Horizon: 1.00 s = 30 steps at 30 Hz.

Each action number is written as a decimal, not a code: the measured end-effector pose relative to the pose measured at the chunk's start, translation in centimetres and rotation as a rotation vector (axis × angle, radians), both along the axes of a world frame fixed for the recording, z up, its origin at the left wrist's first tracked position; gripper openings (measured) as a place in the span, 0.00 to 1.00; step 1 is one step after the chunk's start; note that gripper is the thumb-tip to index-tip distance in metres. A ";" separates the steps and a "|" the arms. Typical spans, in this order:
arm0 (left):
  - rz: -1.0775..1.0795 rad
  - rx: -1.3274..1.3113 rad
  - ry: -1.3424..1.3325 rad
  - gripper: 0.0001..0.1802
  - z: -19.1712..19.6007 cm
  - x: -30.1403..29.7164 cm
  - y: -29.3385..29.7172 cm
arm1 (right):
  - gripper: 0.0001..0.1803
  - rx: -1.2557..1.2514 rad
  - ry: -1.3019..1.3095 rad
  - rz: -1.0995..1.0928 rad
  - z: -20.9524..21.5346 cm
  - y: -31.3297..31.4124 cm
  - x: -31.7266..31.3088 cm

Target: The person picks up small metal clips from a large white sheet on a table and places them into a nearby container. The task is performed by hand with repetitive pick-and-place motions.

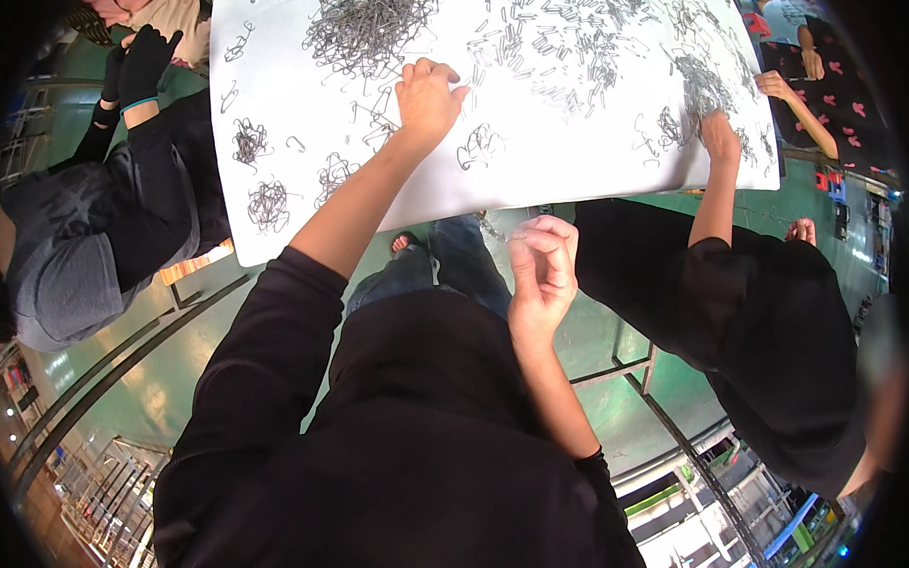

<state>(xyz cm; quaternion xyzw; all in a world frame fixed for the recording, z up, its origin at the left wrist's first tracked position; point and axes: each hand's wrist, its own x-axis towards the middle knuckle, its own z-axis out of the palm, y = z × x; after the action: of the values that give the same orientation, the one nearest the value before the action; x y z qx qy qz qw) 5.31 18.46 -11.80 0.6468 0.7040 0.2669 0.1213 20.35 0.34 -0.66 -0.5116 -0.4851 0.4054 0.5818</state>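
My left hand (428,103) rests on the white tabletop (570,165) with its fingers bent and the thumb apart. It is beside the near edge of a large heap of dark bent-wire hooks (371,32). Whether a fingertip touches a hook is hidden. Smaller hook clusters (377,121) lie left of my wrist, and another small cluster (480,145) lies to its right. My right hand (542,266) is raised in front of my body, just off the table's near edge, fingers curled in toward the thumb. Something thin and dark shows near its fingertips, too small to name.
Many short dark metal pieces (556,40) spread over the table's far middle. On the right, a co-worker's hand (718,140) works at another hook heap (703,80). A gloved co-worker (147,69) is at the left. Metal bars (127,366) run near the green floor on both sides.
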 end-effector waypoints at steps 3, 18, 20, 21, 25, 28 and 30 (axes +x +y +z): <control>-0.094 -0.091 0.098 0.09 0.1 0.3 0.7 | 0.05 -0.013 -0.016 0.007 -0.1 0.0 -0.2; -0.217 -0.421 -1.053 0.08 13.6 -1.5 -14.8 | 0.03 0.022 -0.164 -0.067 -0.9 -1.7 -2.9; -0.195 -0.417 -1.026 0.07 14.4 -1.5 -15.7 | 0.03 0.018 -0.153 -0.072 -0.9 -1.9 -3.2; -0.212 -0.381 -0.991 0.07 14.5 -1.6 -16.0 | 0.03 0.018 -0.159 -0.069 -1.0 -2.0 -3.3; -0.249 -0.201 -0.797 0.06 14.3 -1.9 -16.8 | 0.04 0.017 -0.235 -0.057 -1.5 -2.2 -3.6; -0.276 -0.069 -0.743 0.07 13.6 -2.0 -17.1 | 0.06 0.034 -0.332 -0.025 -1.7 -1.9 -2.9; -0.269 -0.032 -0.705 0.07 13.3 -2.2 -17.4 | 0.09 0.024 -0.312 0.013 -1.8 -0.6 -2.0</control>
<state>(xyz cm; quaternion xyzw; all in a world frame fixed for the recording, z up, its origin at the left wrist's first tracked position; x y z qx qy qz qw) 3.14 1.10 1.53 0.6001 0.5320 0.4436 0.4001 18.33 -0.25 -2.49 -0.5581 -0.5778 0.3189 0.5029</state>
